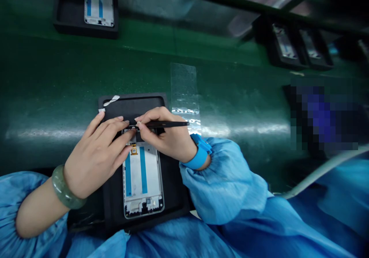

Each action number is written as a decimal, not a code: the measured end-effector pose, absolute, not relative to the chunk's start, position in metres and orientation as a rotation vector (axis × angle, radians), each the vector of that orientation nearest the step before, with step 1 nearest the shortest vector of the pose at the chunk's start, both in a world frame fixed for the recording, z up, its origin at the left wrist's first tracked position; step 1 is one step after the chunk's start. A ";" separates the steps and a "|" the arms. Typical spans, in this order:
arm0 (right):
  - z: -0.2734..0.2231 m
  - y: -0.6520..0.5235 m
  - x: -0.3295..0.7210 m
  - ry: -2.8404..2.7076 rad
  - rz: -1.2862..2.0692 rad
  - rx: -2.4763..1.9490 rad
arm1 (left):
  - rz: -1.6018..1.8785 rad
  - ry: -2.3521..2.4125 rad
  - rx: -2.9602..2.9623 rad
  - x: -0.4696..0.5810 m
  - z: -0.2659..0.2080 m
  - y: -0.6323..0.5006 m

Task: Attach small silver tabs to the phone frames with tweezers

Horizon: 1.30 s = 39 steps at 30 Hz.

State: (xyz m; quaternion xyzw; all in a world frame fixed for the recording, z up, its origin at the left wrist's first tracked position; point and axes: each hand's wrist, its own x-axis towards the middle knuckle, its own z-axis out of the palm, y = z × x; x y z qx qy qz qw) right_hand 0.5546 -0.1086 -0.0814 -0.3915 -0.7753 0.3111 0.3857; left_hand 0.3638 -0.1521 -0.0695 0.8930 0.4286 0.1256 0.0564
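Observation:
A phone frame (pixel 151 173) with two blue strips and a small gold flex connector (pixel 134 149) lies in a black foam tray (pixel 175 189). My right hand (pixel 165 135) pinches black tweezers (pixel 173 124) above the frame's top end; their tip is hidden by my fingers. My left hand (pixel 98 150) is spread over the frame's upper left, fingertips at its top edge. Its index finger reaches the tray's corner, beside a white bit (pixel 102 110). A white peeled strip (pixel 112 100) lies on the tray's rim.
A clear plastic sheet (pixel 184 85) lies on the green bench (pixel 72 73) beyond my right hand. Another tray (pixel 86 29) with a phone frame (pixel 99 4) stands at the back left. More trays (pixel 288 62) with frames are at the back right. A pale tube (pixel 323 173) curves at right.

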 end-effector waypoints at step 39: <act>-0.077 -0.111 0.547 -2.020 0.529 -1.151 | 0.394 1.287 2.686 0.364 -0.071 -0.151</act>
